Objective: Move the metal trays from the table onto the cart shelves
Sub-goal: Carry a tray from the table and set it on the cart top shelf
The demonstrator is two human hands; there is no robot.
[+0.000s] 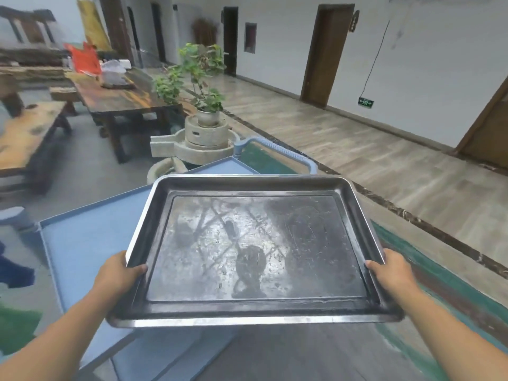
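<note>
Now both hands carry one metal tray (pixel 255 251), level, above the blue cart's top shelf (pixel 90 243). Left hand (pixel 116 273) clamps the tray's left rim, thumb over the lip; right hand (pixel 390 273) does likewise on the right rim. Cart handle (pixel 277 149) sits beyond the tray, w/ a potted plant (pixel 198 75) further off.

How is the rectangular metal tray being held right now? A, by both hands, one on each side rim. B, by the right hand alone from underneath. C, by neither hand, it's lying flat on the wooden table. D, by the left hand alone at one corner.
A: the left hand and right hand each grip a side rim of the rectangular metal tray, above the blue cart shelf.
</note>
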